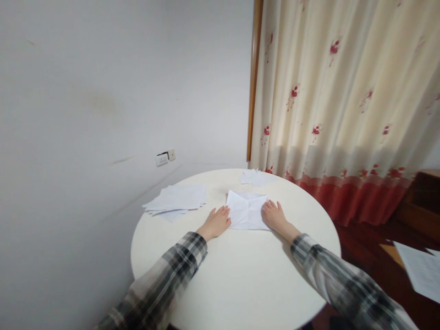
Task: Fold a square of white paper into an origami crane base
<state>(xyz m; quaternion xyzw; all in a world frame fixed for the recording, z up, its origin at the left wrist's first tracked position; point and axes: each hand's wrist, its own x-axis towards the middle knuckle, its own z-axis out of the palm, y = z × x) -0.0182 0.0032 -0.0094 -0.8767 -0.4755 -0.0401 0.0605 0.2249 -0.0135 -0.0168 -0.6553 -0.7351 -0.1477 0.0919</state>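
Note:
A creased sheet of white paper (248, 211) lies in front of me on the round white table (233, 275), with fold lines running across it. My left hand (217, 222) rests palm down at the left edge of this sheet, its fingers stretched out and touching the paper. At the opposite edge, my right hand (274, 215) lies palm down with its fingertips on the sheet's right side. Its fingers are slightly bent and apart.
A loose stack of white sheets (180, 198) lies on the table's left. Torn or crumpled paper (254, 177) is at the far edge. A wall with a socket (162, 159) stands behind left, a flowered curtain (319, 105) behind right. More papers (417, 270) appear at lower right.

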